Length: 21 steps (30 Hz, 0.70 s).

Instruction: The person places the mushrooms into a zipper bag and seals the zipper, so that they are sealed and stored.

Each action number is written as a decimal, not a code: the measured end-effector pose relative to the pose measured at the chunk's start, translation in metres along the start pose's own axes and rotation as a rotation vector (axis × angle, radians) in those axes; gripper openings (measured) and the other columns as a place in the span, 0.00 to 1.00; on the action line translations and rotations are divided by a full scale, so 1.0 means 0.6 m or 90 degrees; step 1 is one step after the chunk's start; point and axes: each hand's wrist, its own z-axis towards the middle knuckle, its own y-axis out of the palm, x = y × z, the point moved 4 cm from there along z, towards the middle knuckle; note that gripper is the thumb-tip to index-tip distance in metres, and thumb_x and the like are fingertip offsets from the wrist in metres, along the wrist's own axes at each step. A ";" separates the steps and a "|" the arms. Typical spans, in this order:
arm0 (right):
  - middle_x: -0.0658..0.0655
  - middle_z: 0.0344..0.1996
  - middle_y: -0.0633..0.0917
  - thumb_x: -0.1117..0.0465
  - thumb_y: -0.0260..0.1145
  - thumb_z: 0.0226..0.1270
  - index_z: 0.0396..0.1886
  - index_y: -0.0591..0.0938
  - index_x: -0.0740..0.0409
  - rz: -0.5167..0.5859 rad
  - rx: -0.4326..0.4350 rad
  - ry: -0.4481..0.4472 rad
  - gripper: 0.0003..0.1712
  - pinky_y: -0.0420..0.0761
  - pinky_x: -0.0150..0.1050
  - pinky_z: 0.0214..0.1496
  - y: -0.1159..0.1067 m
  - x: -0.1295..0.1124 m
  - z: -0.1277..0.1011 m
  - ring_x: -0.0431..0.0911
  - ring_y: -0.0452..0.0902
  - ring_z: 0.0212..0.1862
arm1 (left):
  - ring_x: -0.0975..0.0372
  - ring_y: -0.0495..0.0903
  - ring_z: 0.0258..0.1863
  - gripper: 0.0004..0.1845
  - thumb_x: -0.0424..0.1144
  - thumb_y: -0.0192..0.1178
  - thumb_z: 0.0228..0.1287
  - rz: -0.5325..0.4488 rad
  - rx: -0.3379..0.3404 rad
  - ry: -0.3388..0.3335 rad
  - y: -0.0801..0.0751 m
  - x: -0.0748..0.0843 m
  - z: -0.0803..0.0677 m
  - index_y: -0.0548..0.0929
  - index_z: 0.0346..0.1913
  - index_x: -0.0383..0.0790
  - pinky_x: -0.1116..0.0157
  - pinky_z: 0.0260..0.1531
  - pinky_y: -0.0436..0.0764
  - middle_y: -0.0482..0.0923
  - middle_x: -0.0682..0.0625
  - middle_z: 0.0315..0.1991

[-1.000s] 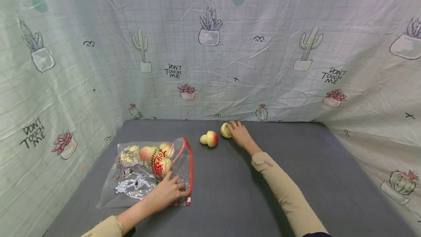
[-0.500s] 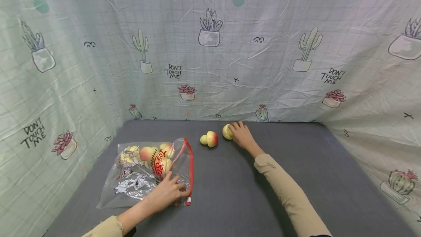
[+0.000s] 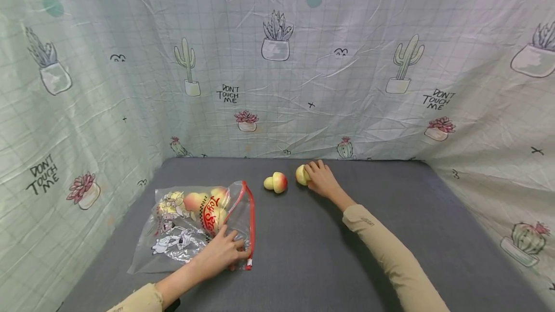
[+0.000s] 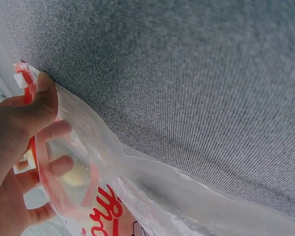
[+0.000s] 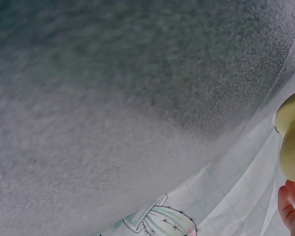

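My left hand grips the mouth of a clear plastic zip bag with red lettering, near the slider. In the left wrist view the thumb lies on the bag's edge by the red zip strip, and the other fingers show through the film. Several yellow-and-red toy mushrooms are inside. Far back, my right hand holds a yellow toy mushroom from its right side; the right wrist view catches only part of this mushroom and some fingertips.
Another toy mushroom, yellow with a red-tinged cap, lies on the dark grey table between the bag and my right hand. A cactus-print curtain encloses the back and both sides, close behind the right hand.
My right hand has shifted a little right and nearer, with the toy mushroom moving along in it, away from the one lying on the table. My left hand and the bag stay in place.
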 end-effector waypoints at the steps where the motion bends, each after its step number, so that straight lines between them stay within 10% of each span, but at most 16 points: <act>1: 0.58 0.42 0.73 0.57 0.66 0.47 0.47 0.70 0.58 -0.002 -0.002 -0.002 0.26 0.71 0.44 0.35 -0.002 0.000 -0.002 0.52 0.65 0.40 | 0.61 0.71 0.31 0.25 0.59 0.60 0.26 -0.001 -0.001 -0.001 0.000 0.000 0.000 0.77 0.38 0.65 0.56 0.35 0.66 0.76 0.62 0.28; 21: 0.55 0.41 0.76 0.57 0.66 0.45 0.48 0.72 0.58 0.019 0.041 -0.051 0.26 0.71 0.41 0.34 -0.037 -0.017 -0.035 0.49 0.65 0.36 | 0.61 0.71 0.32 0.27 0.60 0.58 0.26 0.004 0.009 0.006 0.001 0.000 -0.003 0.77 0.41 0.64 0.57 0.35 0.65 0.76 0.62 0.29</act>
